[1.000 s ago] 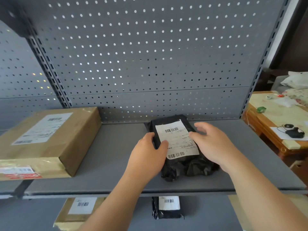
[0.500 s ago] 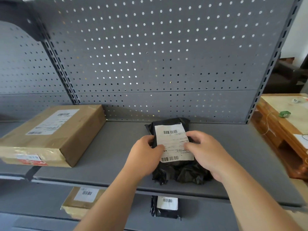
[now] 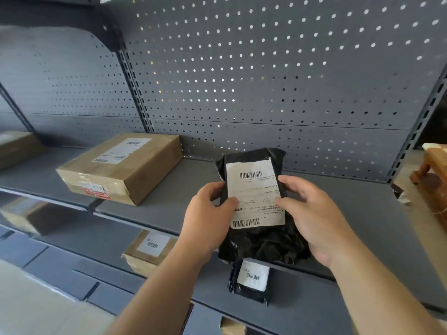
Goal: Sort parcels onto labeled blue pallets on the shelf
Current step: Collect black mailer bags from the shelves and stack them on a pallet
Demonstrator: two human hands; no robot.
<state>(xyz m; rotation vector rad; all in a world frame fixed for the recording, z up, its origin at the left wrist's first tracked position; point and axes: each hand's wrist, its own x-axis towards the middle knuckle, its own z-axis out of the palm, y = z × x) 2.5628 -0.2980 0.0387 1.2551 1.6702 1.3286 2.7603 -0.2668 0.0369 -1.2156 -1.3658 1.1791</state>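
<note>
A black plastic parcel (image 3: pixel 261 243) with a white barcode label is held up in front of the grey shelf (image 3: pixel 183 189), tilted toward me. My left hand (image 3: pixel 208 213) grips its left edge, thumb on the label. My right hand (image 3: pixel 312 213) grips its right edge, fingers curled round the side and thumb on the label. The parcel's lower end hangs over the shelf's front edge. No blue pallets are visible.
A brown cardboard box (image 3: pixel 121 168) with a label lies on the same shelf to the left. On the shelf below sit a small brown box (image 3: pixel 150 252) and a small black parcel (image 3: pixel 251 279). A perforated grey back panel (image 3: pixel 266 81) stands behind. Wooden furniture (image 3: pixel 433 175) is at the right.
The black parcel has come up off the shelf surface and toward me, with both hands now gripping its sides. The view has swung left and down, showing more of the lower shelf.
</note>
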